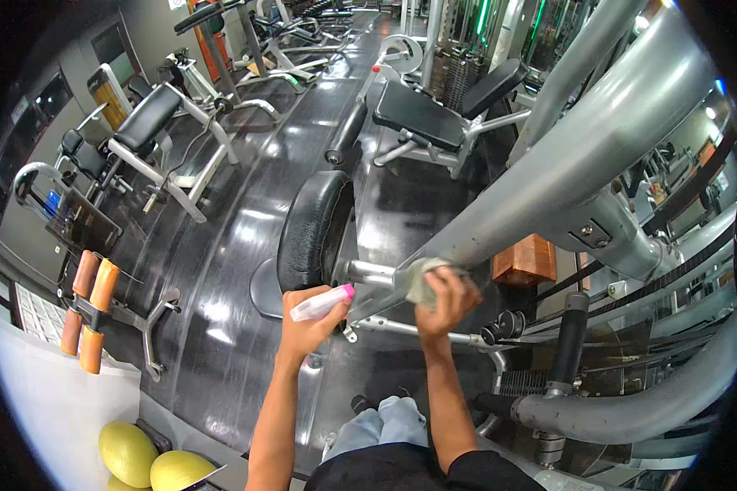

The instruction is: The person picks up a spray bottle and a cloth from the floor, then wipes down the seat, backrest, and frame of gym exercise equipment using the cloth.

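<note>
My left hand (pixel 310 325) is closed around a small clear plastic bottle (pixel 319 304) with a pink top, just below a black padded backrest (pixel 313 233). In my right hand (pixel 448 301) is a pale greenish cloth (pixel 422 282), pressed against the lower end of a thick grey metal tube (pixel 528 178) of an exercise machine. A short silver bar (pixel 371 272) joins the backrest to that frame. The cloth hides the part of the tube under it.
A grey lower frame tube (pixel 405 326) crosses near my hands. Thick curved tubing (pixel 626 420) stands at the right, with a wooden box (pixel 524 261) beyond. An adjustable bench (pixel 421 116) is ahead, a preacher bench (pixel 147 116) left, and yellow exercise balls (pixel 127 453) lower left.
</note>
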The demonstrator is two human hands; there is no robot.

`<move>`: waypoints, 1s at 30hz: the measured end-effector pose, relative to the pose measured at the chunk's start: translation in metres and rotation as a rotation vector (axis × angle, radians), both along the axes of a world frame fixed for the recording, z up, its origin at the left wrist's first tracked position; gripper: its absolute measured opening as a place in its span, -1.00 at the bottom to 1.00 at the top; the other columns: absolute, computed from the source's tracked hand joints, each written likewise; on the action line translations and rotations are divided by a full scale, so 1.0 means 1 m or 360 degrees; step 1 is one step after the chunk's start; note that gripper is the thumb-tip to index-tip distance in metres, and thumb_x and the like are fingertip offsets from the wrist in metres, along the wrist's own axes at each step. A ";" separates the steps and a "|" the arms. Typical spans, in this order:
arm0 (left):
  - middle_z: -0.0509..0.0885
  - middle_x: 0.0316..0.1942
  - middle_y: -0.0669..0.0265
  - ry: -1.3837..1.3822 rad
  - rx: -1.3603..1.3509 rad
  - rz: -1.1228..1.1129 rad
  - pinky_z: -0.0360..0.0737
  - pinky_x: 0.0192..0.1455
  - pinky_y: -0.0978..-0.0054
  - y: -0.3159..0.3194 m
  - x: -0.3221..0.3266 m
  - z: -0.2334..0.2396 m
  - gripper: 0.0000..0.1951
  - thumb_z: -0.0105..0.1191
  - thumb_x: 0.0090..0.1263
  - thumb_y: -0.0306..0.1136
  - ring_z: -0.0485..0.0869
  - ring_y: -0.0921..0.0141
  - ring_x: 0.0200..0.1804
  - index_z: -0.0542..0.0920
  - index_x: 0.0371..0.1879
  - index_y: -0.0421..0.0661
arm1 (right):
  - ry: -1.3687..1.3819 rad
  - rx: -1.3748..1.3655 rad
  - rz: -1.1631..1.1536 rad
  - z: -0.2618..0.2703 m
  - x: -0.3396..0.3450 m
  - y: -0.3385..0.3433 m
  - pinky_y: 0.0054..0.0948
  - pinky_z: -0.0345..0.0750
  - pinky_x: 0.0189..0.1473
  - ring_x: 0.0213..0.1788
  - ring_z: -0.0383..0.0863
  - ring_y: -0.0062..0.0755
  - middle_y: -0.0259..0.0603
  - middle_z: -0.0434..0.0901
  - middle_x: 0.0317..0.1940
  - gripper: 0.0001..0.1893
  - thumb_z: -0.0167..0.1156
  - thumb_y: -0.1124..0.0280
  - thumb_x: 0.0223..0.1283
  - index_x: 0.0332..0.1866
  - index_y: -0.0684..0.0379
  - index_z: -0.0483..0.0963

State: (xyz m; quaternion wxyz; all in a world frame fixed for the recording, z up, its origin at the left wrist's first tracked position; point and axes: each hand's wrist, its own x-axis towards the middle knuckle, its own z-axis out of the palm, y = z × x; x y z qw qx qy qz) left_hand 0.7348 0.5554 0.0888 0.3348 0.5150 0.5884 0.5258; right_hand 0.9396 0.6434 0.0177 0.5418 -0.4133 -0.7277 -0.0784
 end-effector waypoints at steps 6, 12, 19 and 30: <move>0.64 -0.69 0.40 -0.0071 -0.0025 0.0043 0.35 -0.62 0.61 0.003 0.005 0.004 -0.78 0.26 0.28 -0.32 0.49 0.64 -0.68 0.70 -0.55 -0.21 | -0.0423 -0.0137 -0.0093 -0.026 -0.001 -0.006 -0.31 0.25 0.14 0.09 0.37 -0.45 -0.67 0.55 0.09 -0.68 0.28 0.39 0.05 -0.04 -0.12 0.66; 0.66 -0.65 0.41 -0.0098 -0.0056 0.0057 0.35 -0.61 0.63 0.001 0.009 0.009 -0.80 0.22 0.29 -0.35 0.49 0.66 -0.67 0.71 -0.49 -0.22 | -0.0528 0.0046 -0.0008 -0.019 0.008 0.003 -0.34 0.25 0.09 0.04 0.37 -0.45 -0.73 0.56 0.04 -0.65 0.31 0.41 -0.01 -0.07 -0.22 0.65; 0.69 -0.55 0.34 -0.0214 -0.0073 -0.0066 0.35 -0.67 0.66 0.001 0.018 0.010 -0.86 0.18 0.35 -0.42 0.49 0.63 -0.69 0.68 -0.39 -0.25 | 0.0399 0.0194 -0.0186 0.000 0.018 0.012 -0.06 0.28 0.22 0.17 0.32 -0.15 -0.26 0.45 0.08 -0.71 0.35 0.26 0.04 -0.11 0.06 0.60; 0.62 -0.60 0.41 -0.0378 -0.0196 -0.0013 0.37 -0.63 0.61 0.001 0.063 -0.014 -0.81 0.24 0.35 -0.36 0.49 0.63 -0.67 0.69 -0.33 -0.27 | 0.0667 -0.0079 0.0052 0.037 0.010 0.005 -0.11 0.35 0.19 0.15 0.38 -0.12 -0.17 0.39 0.02 -0.66 0.41 0.56 -0.06 -0.11 0.10 0.55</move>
